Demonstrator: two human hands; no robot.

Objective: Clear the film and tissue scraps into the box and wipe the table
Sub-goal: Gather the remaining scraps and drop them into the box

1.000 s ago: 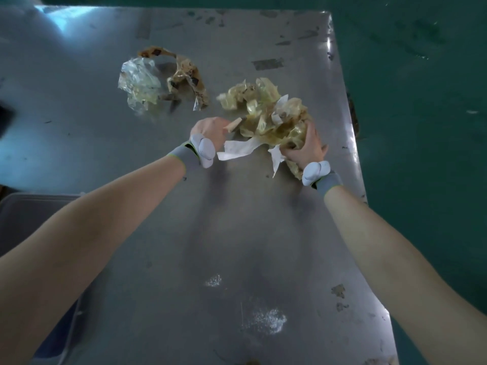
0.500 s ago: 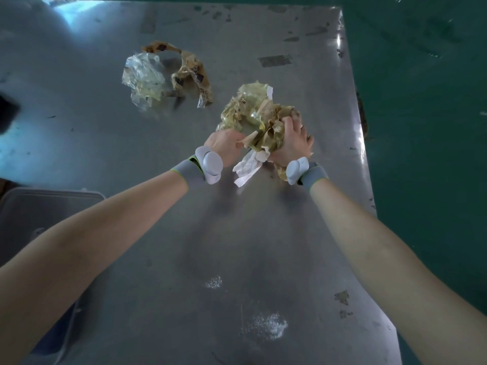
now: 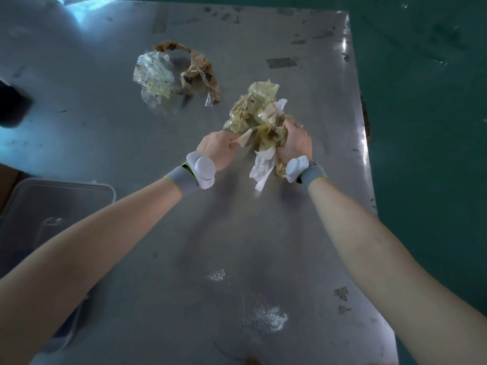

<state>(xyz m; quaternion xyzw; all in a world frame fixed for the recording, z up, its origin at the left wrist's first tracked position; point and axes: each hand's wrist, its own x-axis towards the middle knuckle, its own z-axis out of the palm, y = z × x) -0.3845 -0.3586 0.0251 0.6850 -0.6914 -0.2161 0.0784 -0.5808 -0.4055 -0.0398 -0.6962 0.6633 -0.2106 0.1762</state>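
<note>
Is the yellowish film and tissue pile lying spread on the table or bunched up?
Bunched: the right hand grips the wad, tissue dangling below.

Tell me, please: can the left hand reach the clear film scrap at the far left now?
Probably not yet: the left hand pinches a piece of the bundle. The table between it and the clear film scrap is bare, so once it lets go, likely yes.

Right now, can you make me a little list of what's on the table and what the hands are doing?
right hand: squeezing the bundle of yellowish film and white tissue
left hand: pinching a corner of the same bundle
still on table: clear film scrap and brown tape scrap, beside each other, farther away
table: grey metal, with white powdery spots near the person
box: grey, at the table's left edge
wiping: not started yet
</note>
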